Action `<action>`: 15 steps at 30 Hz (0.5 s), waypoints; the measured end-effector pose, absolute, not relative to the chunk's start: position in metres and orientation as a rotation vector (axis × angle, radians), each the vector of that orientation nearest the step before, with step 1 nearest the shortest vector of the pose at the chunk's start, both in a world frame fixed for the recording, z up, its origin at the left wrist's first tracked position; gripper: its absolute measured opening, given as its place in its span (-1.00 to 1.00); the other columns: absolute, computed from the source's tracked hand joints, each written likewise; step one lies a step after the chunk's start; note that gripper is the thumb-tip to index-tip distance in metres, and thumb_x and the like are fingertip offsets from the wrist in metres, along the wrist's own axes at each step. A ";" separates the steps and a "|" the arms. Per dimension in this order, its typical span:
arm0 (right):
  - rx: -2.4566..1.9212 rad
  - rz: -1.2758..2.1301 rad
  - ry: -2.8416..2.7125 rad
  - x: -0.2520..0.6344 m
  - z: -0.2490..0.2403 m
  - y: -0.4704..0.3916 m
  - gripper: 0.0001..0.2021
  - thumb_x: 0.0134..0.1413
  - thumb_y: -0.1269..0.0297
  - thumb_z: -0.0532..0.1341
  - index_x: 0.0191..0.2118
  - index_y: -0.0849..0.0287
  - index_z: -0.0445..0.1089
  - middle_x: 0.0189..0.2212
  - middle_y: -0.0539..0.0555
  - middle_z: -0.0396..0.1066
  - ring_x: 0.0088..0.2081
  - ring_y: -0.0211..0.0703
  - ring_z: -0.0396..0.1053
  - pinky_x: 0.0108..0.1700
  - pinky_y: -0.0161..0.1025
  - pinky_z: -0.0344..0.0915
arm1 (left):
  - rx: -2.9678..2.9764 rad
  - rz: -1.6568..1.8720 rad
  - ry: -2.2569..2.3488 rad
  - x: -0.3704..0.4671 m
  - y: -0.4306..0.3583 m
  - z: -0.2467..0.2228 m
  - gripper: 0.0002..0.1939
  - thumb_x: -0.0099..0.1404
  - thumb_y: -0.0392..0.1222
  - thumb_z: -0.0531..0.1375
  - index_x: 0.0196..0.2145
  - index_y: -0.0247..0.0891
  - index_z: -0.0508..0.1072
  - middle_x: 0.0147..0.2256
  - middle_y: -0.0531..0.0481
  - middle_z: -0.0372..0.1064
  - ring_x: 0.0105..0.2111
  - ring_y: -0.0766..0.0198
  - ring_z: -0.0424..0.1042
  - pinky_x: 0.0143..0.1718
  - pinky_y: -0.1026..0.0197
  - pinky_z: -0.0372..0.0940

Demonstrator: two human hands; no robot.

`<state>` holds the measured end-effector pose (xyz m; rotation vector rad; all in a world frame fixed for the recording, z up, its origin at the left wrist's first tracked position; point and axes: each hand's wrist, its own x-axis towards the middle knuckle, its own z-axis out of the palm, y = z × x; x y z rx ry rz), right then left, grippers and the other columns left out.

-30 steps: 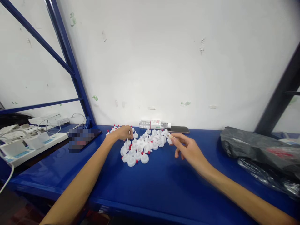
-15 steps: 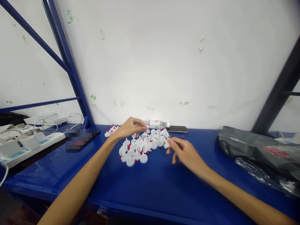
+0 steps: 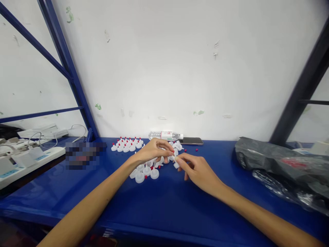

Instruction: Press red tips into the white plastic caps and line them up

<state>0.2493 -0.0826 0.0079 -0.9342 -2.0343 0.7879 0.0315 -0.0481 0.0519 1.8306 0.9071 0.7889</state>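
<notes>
Left hand (image 3: 154, 152) and right hand (image 3: 195, 169) pinching one white cap (image 3: 176, 162), bottle label (image 3: 166, 134) unreadable

No text can be read anywhere. The water bottle (image 3: 166, 135) lying at the back of the counter (image 3: 164, 206) carries a red and white label, but its print is too small to make out. The dark item (image 3: 83, 155) on the left is blurred into blocks, so nothing on it is legible.
</notes>
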 end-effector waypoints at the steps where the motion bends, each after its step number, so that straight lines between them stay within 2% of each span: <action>1: -0.936 0.786 -2.033 0.249 0.008 -0.082 -0.65 0.37 -0.01 0.06 -0.21 0.08 0.49 -0.41 -0.04 0.54 -0.57 -0.25 0.46 -0.43 -0.33 0.30 | 1.803 0.803 0.897 0.032 -0.048 0.051 -0.75 0.17 -0.09 0.38 -0.27 -0.32 0.55 -0.42 -0.03 0.47 -0.53 0.34 0.48 -0.65 0.36 0.18; 10: -0.948 0.769 -2.017 0.249 0.008 -0.082 -0.66 0.37 0.00 0.07 -0.23 0.10 0.48 -0.42 -0.05 0.54 -0.58 -0.27 0.45 -0.44 -0.34 0.29 | 1.603 0.885 0.834 0.039 -0.049 0.045 -0.78 0.12 -0.21 0.39 -0.30 -0.33 0.49 -0.46 0.02 0.47 -0.56 0.39 0.44 -0.67 0.41 0.17; 15: -0.959 0.762 -2.014 0.250 0.007 -0.081 -0.65 0.37 -0.02 0.07 -0.21 0.08 0.48 -0.42 -0.06 0.53 -0.58 -0.27 0.45 -0.43 -0.33 0.30 | 1.566 0.893 0.818 0.039 -0.049 0.044 -0.76 0.11 -0.20 0.40 -0.30 -0.32 0.47 -0.44 -0.02 0.51 -0.53 0.34 0.50 -0.67 0.41 0.19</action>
